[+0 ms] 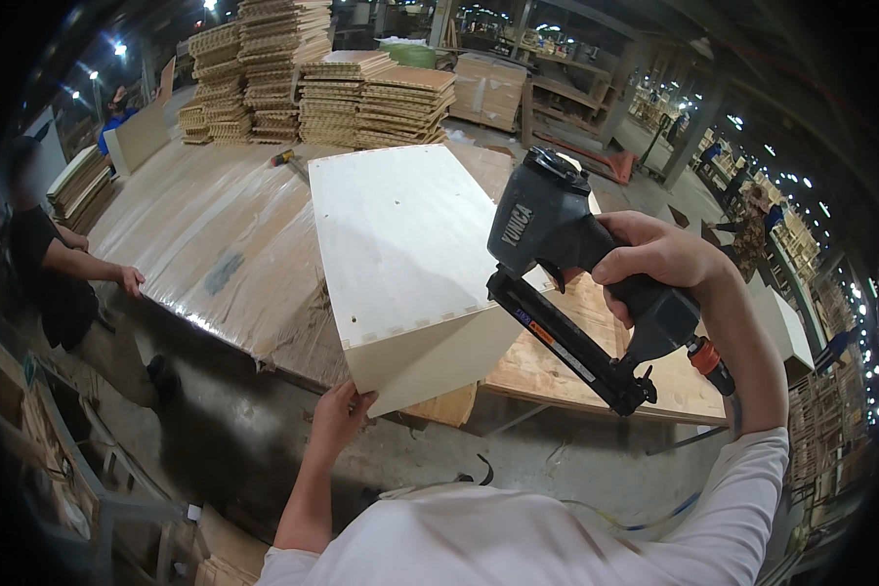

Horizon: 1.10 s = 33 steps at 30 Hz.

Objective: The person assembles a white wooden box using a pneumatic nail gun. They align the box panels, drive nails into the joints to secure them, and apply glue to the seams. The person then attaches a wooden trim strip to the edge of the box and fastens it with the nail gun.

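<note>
We see bright lamps (120,49) against the dimness, a pillar (701,122) and a wooden rack (568,96) farther back, and grey floor (264,418) beside the wooden desk (195,220).

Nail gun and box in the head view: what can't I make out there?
All in the head view:
- Box: underside and far side, hidden by its own panels.
- Nail gun: whether its nose touches the box; one view leaves depth unclear.
- Right hand: parts of its fingers, behind the handle.
- Blue hose: where it leads, behind the shirt.
</note>
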Tool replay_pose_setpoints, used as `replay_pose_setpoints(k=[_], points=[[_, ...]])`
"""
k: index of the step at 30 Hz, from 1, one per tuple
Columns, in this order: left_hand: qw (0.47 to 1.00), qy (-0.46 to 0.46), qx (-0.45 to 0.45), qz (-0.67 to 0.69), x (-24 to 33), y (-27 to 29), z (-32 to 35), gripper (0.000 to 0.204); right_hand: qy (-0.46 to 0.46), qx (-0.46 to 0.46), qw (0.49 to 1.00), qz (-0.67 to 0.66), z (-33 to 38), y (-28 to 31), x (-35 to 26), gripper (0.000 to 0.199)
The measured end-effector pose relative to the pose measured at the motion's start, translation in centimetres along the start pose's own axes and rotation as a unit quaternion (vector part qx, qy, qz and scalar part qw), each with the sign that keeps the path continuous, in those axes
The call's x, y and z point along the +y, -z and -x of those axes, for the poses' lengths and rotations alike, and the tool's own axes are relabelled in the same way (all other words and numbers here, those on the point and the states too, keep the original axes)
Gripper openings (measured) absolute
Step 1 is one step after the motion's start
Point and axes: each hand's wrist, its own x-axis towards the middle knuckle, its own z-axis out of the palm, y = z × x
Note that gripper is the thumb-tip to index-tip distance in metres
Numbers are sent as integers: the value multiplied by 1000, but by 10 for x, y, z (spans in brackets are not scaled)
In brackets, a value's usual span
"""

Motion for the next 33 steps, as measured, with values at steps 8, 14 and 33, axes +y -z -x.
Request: replay_pose_setpoints(k=[8,14,33], points=[[1000,16,8,-23,-2,-2,2,21,-8,-2,1000,13,-7,-7,-1,34],[999,52,-1,-16,0,0,8,22,24,-15,999,20,-5,-19,-13,36],[989,112,53,-77,-46,28,67,25,63,-125,989,49,-36,-75,-45,35]])
